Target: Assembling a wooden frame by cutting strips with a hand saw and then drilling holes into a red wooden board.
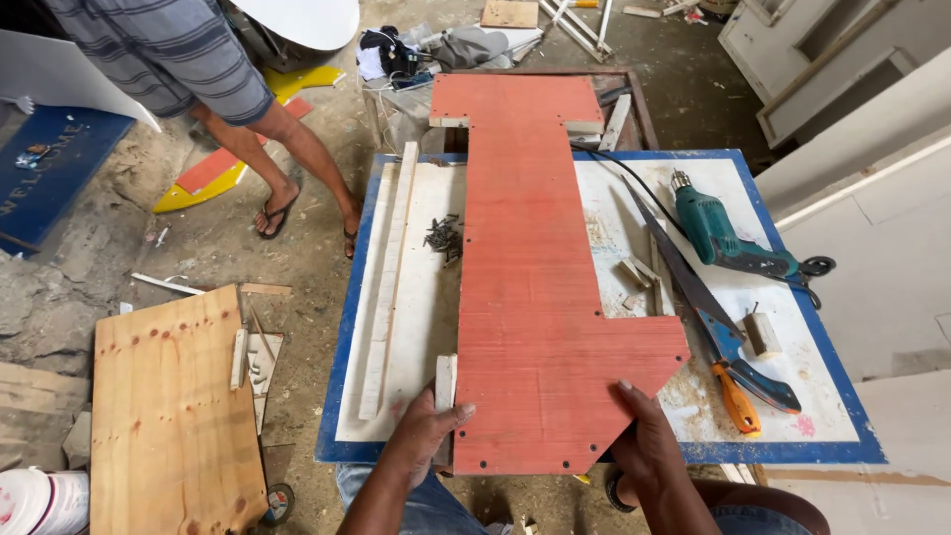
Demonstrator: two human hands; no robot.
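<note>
hands left [428, 428] and right [646, 443] grip the red arrow-shaped board's [530, 267] near edge, fingers curled around it.

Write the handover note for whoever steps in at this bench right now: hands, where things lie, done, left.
Left hand: grip on the near left edge of the red arrow-shaped board, thumb on top, beside a small wood block.
Right hand: holds the board's angled near right edge.
Board lies flat along the white-topped, blue-edged workbench, point toward the person.
Alongside: long wood strip and pile of screws left; handsaw and green drill right.
Done: board cut to shape, holes along its edges.
Left: no screws in the near holes yet.
</note>
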